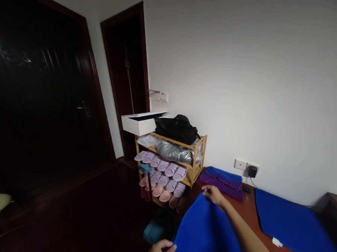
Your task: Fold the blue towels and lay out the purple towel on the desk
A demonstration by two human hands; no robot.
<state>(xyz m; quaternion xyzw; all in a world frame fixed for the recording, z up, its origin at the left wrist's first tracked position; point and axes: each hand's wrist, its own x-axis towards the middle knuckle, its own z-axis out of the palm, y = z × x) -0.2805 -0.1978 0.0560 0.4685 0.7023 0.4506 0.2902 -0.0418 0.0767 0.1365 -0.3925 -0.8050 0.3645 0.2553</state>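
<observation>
A bright blue cloth (205, 229) hangs between my two hands at the bottom of the head view. My right hand (212, 194) pinches its upper corner. Lower down, my left hand (162, 250) grips the near left edge, close to a small white tag. A second blue cloth (290, 226) lies flat on the reddish-brown tabletop (247, 211) to the right, with a white label at its edge. Behind my right hand are a folded purple cloth (224, 185) and a folded blue cloth (225, 174) against the wall.
A wooden shoe rack (194, 172) holds rows of lilac and pink slippers (163, 165). On top are a black bag (176, 128) and an open white box (138, 126). A black plug (252, 171) sits in the wall socket. A teal-topped stick (150, 181) stands before the rack.
</observation>
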